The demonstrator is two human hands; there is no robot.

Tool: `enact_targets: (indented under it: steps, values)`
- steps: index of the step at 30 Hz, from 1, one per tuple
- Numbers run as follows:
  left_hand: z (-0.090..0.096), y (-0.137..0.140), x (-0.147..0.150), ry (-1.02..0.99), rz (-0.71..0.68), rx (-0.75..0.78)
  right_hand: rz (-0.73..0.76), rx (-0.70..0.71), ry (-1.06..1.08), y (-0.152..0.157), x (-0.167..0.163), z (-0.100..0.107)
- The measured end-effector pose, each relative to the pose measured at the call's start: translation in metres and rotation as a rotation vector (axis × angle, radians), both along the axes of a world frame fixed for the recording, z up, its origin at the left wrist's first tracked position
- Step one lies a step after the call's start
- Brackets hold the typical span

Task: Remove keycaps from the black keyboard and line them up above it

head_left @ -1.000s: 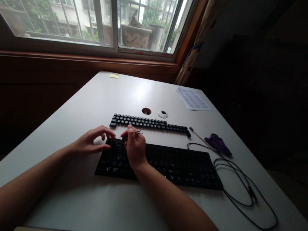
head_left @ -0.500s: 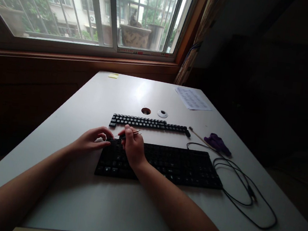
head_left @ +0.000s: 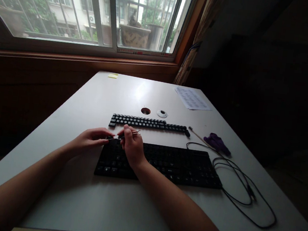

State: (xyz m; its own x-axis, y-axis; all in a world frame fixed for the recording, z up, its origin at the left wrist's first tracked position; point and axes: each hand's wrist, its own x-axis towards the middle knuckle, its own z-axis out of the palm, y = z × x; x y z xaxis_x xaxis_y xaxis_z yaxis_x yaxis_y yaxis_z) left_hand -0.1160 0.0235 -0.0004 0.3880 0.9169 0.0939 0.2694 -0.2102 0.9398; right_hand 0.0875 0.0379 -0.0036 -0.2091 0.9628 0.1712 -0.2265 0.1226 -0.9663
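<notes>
My right hand point(head_left: 132, 144) is closed around a keycap puller point(head_left: 122, 136) with a dark grip and thin wire ends. One wire end points left, and the other shows beyond my fingers on the right. My left hand point(head_left: 92, 138) pinches a small dark keycap point(head_left: 109, 137) at the puller's left wire end. Both hands are over the upper left part of a black keyboard point(head_left: 181, 165). Its lower rows still carry keys, while the upper area looks dark and bare. Behind it, loose black keycaps point(head_left: 139, 122) lie lined up in rows.
A black cable point(head_left: 240, 203) lies coiled to the right of the keyboard. Beyond it are a purple cloth point(head_left: 218, 143) and a thin brush point(head_left: 196, 134). Farther back are a cable hole point(head_left: 146, 111), its round cover point(head_left: 162, 114), printed papers point(head_left: 192, 99) and a yellow note point(head_left: 113, 75).
My left fingers have straightened and closed together on the keycap at the wire end. My right hand and the puller have barely moved.
</notes>
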Motion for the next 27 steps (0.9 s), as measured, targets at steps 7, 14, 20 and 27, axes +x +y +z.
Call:
enact_targets:
  steps: [7,14,20,27]
  values:
    - [-0.004,-0.002,0.007,-0.134,0.129,-0.103,-0.007,-0.049,0.049,0.003,0.000,0.001]
    - [-0.002,-0.002,0.011,-0.321,0.193,-0.201,0.074,-0.024,0.076,0.000,0.000,0.007]
    - [0.002,-0.002,0.011,-0.515,0.196,-0.296,0.075,-0.015,0.078,-0.003,0.001,0.010]
    - [-0.002,0.003,0.008,-0.456,0.301,-0.197,-0.055,-0.089,0.120,0.000,0.000,0.006]
